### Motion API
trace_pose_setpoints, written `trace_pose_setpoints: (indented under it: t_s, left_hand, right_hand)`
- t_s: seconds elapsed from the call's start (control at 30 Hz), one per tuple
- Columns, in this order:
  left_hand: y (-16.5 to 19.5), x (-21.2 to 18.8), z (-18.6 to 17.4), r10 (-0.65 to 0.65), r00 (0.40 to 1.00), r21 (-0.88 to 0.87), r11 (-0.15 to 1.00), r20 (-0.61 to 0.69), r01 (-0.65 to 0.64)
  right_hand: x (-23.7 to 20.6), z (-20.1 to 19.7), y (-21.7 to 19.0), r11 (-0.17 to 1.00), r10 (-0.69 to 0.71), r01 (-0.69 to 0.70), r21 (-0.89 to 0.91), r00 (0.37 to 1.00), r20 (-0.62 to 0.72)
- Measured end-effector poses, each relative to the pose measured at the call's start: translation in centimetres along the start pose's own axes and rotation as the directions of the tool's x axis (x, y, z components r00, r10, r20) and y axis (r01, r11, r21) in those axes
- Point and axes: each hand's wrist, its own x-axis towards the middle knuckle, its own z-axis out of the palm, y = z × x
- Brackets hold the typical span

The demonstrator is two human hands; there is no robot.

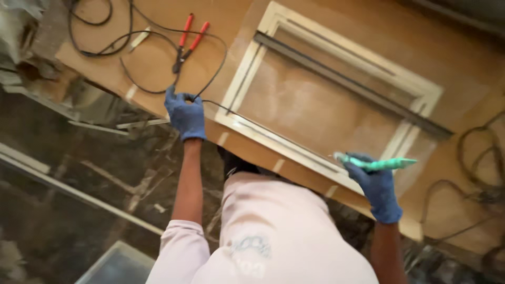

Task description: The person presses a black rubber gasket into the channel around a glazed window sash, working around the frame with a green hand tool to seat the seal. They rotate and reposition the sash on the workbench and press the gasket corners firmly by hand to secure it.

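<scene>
Left hand (185,117), blue-gloved, closed on a black cord (213,79) at the near edge of the brown board (158,58). Right hand (376,184), also gloved, wrapped around a green tool (379,163), held level just over the near rail of the pale frame (336,94). Tool tip pointing right, above the frame's lower right corner. Frame lying flat on the board, a dark strip (347,81) running slantwise along its far side. Cord looping away from the left hand across the board, past red-handled pliers (187,42) resting near the far edge. More dark cable (473,158) coiled at right. Glass pane (118,265) on the floor below left.
</scene>
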Motion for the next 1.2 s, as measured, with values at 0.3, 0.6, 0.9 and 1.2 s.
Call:
trace_pose_setpoints:
  t_s: [0.3, 0.6, 0.9, 1.2]
  left_hand:
    - [-5.4, 15.5, 1.0, 0.022, 0.942, -0.19, 0.981, 0.334, 0.044]
    - [-1.5, 23.2, -3.3, 0.605, 0.661, -0.195, 0.785, 0.445, -0.588]
    - [6.0, 15.8, 3.9, 0.854, 0.209, -0.703, 0.512, 0.476, -0.493]
    - [12.7, 16.0, 18.7, 0.93, 0.077, -0.763, 0.34, 0.359, -0.549]
  right_hand:
    - [5.6, 23.5, -8.3, 0.911, 0.254, -0.182, 0.37, 0.954, -0.157]
    - [8.1, 33.3, -12.7, 0.915, 0.37, -0.403, 0.031, 0.805, -0.463]
    - [9.1, 34.4, -13.3, 0.895, 0.295, -0.42, -0.153, 0.812, -0.504]
    - [9.4, 35.8, -13.9, 0.866, 0.307, -0.476, -0.151, 0.746, -0.592]
